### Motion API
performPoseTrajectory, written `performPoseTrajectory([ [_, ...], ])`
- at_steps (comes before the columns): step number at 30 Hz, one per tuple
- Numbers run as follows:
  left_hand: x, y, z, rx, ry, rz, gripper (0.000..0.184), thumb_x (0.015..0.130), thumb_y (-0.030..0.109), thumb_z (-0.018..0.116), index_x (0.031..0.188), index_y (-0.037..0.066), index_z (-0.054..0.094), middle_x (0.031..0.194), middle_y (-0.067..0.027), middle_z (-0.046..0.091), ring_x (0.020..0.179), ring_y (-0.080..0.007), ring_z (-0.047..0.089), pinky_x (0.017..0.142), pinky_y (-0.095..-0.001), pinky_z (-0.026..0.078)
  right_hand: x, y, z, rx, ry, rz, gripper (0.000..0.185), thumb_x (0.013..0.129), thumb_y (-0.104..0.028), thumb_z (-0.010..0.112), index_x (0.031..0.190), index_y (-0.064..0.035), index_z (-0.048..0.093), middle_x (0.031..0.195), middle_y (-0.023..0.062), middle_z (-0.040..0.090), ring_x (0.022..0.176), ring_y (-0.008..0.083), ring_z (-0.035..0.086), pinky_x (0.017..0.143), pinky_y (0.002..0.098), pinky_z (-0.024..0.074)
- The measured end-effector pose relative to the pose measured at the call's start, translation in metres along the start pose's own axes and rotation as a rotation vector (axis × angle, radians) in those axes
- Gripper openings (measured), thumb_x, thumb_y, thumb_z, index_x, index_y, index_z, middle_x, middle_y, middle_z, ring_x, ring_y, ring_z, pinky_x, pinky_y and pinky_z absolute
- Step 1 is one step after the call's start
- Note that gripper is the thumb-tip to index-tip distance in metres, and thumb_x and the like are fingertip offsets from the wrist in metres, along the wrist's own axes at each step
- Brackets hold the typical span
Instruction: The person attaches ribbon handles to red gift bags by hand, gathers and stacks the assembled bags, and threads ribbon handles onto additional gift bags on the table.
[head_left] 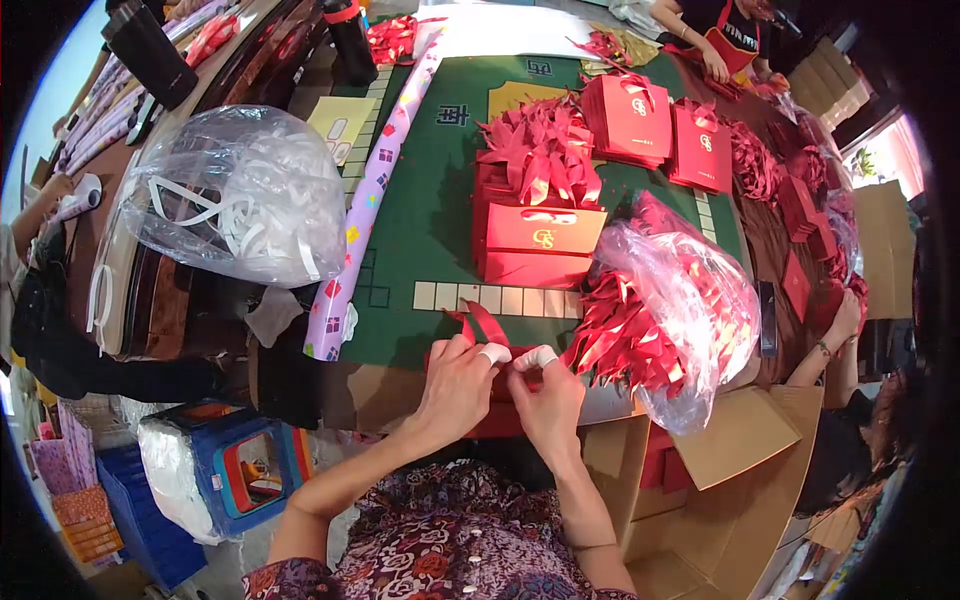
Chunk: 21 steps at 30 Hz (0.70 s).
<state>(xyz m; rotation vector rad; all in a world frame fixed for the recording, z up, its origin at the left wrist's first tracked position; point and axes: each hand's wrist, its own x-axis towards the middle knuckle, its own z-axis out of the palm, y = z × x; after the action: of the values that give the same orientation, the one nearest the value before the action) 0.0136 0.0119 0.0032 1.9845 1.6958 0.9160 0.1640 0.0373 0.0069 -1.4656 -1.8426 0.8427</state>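
Observation:
Both my hands meet at the table's front edge, over a red bag that they partly hide. My left hand has its fingers pinched on a red ribbon, whose loose ends stick up above the fingers. Close beside it, my right hand is closed at the same ribbon. White wraps cover a finger on each hand. Ahead stand red gift bags with ribbons heaped on top. Right of my hands lies a clear plastic bag full of red ribbons.
A plastic bag of white straps and a long lilac roll lie left. More red bags stand at the back right. An open cardboard box is at lower right. Other people's hands work at the far right and left edges.

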Motion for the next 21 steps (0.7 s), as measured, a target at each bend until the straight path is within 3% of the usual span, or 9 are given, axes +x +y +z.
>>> performPoseTrajectory([
  [2, -0.001, -0.002, -0.002, -0.018, -0.027, -0.033, 0.021, 0.082, 0.005, 0.067, 0.102, 0.011, 0.064, 0.086, -0.0075, 0.065, 0.088, -0.0282, 0.056, 0.082, -0.0398, 0.038, 0.003, 0.002, -0.002, 0.121, -0.036, 0.084, 0.016, 0.082, -0.004, 0.076, 0.090, 0.0007, 0.063, 0.081, 0.0101, 0.071, 0.073, 0.0173, 0.071, 0.065, 0.0293, 0.0549],
  [7, -0.001, -0.007, 0.002, -0.048, -0.030, -0.035, 0.023, 0.081, 0.008, 0.070, 0.103, 0.011, 0.064, 0.087, -0.0082, 0.065, 0.090, -0.0279, 0.056, 0.082, -0.0400, 0.038, 0.001, 0.006, -0.003, 0.150, -0.084, 0.048, 0.018, 0.083, -0.005, 0.076, 0.097, 0.0012, 0.067, 0.087, 0.0107, 0.071, 0.080, 0.0150, 0.071, 0.069, 0.0274, 0.0557],
  [9, -0.002, -0.011, 0.003, -0.061, -0.040, -0.055, 0.024, 0.080, 0.010, 0.071, 0.103, 0.011, 0.064, 0.087, -0.0084, 0.066, 0.090, -0.0278, 0.057, 0.083, -0.0401, 0.038, 0.006, 0.006, -0.009, 0.218, -0.070, -0.022, 0.012, 0.087, -0.008, 0.072, 0.097, -0.0020, 0.070, 0.087, 0.0129, 0.070, 0.074, 0.0206, 0.069, 0.063, 0.0315, 0.0529],
  [14, -0.004, -0.009, 0.000, -0.001, -0.090, -0.071, 0.027, 0.075, 0.015, 0.078, 0.098, 0.011, 0.065, 0.086, -0.0037, 0.066, 0.086, -0.0258, 0.055, 0.083, -0.0395, 0.038, 0.027, 0.006, -0.031, 0.098, -0.095, -0.114, 0.010, 0.087, -0.012, 0.071, 0.092, -0.0032, 0.073, 0.081, 0.0118, 0.065, 0.067, 0.0244, 0.064, 0.059, 0.0344, 0.0497],
  [17, -0.007, -0.005, 0.003, 0.045, 0.000, 0.109, 0.019, 0.076, 0.013, 0.074, 0.094, 0.012, 0.067, 0.084, -0.0007, 0.066, 0.085, -0.0229, 0.054, 0.084, -0.0394, 0.037, 0.041, 0.019, -0.033, -0.022, -0.435, -0.150, 0.023, 0.087, -0.027, 0.070, 0.090, -0.0048, 0.074, 0.076, 0.0153, 0.064, 0.070, 0.0313, 0.064, 0.064, 0.0411, 0.0508],
  [21, -0.011, -0.008, 0.005, 0.257, 0.041, 0.262, 0.014, 0.080, 0.012, 0.062, 0.092, 0.012, 0.069, 0.086, 0.0012, 0.066, 0.087, -0.0203, 0.054, 0.086, -0.0399, 0.036, 0.057, 0.032, -0.031, -0.035, -0.649, -0.160, 0.025, 0.088, -0.029, 0.069, 0.090, -0.0045, 0.075, 0.077, 0.0160, 0.068, 0.069, 0.0323, 0.067, 0.066, 0.0404, 0.0521],
])
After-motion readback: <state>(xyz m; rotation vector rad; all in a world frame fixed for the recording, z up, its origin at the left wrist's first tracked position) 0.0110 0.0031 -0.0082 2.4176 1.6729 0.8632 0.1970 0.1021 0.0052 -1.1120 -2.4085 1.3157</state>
